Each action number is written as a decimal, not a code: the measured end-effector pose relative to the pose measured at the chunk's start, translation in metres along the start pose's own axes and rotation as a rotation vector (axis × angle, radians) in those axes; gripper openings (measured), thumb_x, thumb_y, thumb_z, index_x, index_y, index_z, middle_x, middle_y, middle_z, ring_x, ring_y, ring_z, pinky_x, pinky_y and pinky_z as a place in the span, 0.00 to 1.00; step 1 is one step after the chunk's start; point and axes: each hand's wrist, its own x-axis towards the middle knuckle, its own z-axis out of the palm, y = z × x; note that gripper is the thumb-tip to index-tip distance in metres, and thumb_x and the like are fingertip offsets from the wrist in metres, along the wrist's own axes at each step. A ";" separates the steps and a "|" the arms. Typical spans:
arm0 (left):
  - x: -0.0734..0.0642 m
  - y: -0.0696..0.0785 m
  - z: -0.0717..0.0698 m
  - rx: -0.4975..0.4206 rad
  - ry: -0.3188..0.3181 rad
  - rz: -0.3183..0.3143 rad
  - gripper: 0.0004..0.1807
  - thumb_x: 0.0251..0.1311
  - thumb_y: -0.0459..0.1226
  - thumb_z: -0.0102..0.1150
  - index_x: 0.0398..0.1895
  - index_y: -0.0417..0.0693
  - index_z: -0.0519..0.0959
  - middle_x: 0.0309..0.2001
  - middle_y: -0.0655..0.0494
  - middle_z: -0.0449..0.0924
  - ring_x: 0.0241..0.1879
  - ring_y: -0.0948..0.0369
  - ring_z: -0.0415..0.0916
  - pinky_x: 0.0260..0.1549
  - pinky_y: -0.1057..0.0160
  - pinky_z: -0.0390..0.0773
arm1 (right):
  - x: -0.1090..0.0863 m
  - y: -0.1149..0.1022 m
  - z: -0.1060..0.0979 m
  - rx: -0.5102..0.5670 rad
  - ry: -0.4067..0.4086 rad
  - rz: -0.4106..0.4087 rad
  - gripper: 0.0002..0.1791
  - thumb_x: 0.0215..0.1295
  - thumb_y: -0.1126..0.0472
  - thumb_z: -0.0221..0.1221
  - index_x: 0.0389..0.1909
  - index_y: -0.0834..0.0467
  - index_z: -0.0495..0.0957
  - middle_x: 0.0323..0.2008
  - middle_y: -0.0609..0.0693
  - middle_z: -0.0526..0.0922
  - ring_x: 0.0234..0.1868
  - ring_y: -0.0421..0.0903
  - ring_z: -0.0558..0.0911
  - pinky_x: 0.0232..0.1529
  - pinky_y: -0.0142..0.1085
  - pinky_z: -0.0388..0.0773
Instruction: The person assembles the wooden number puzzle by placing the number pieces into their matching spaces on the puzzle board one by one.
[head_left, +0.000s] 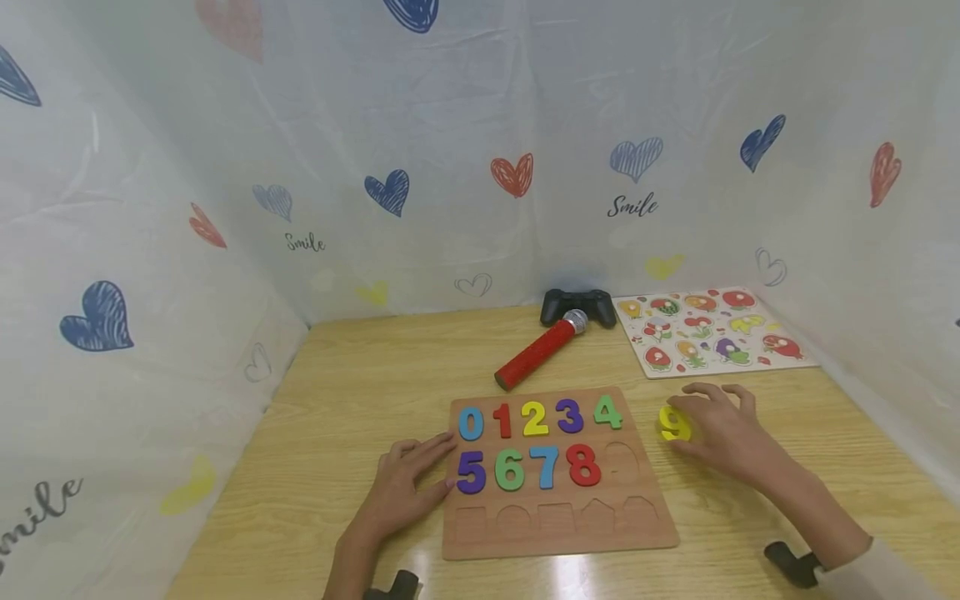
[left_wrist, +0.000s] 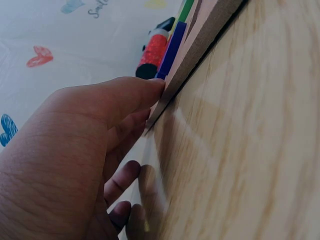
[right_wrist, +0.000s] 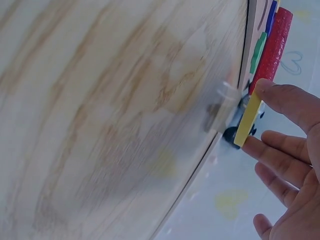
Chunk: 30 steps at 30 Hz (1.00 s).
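Note:
A wooden number puzzle board lies on the table with colored pieces 0 to 8 seated in two rows. One rounded recess at the right of the second row holds no piece, and the bottom row shows shape recesses. My right hand pinches a yellow number 9 piece between thumb and fingertip, just right of the board; its edge shows in the right wrist view. My left hand rests at the board's left edge, fingers extended and fingertips touching the rim beside the purple 5.
Behind the board lies a red microphone, its head against a black game controller. A fruit picture puzzle board lies at the back right. A heart-print curtain encloses the table's back and sides.

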 end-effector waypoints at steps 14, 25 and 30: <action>0.001 0.002 -0.003 -0.004 -0.043 -0.054 0.31 0.61 0.53 0.64 0.69 0.67 0.73 0.71 0.75 0.65 0.62 0.58 0.60 0.56 0.47 0.58 | -0.002 -0.007 0.001 0.004 0.018 -0.031 0.31 0.45 0.55 0.78 0.51 0.63 0.81 0.49 0.60 0.83 0.60 0.63 0.68 0.58 0.67 0.48; 0.001 0.001 0.000 0.007 0.007 -0.021 0.30 0.61 0.53 0.64 0.67 0.65 0.76 0.70 0.71 0.68 0.60 0.57 0.62 0.54 0.47 0.59 | -0.003 -0.015 0.003 0.009 0.020 -0.059 0.31 0.45 0.54 0.79 0.51 0.62 0.82 0.49 0.58 0.84 0.60 0.63 0.69 0.58 0.67 0.50; 0.001 -0.001 -0.001 0.001 -0.028 -0.036 0.30 0.62 0.55 0.62 0.69 0.67 0.74 0.71 0.74 0.66 0.61 0.58 0.60 0.55 0.47 0.58 | -0.003 -0.019 0.004 0.011 0.016 -0.072 0.32 0.44 0.54 0.79 0.51 0.61 0.82 0.49 0.56 0.84 0.60 0.61 0.69 0.58 0.66 0.50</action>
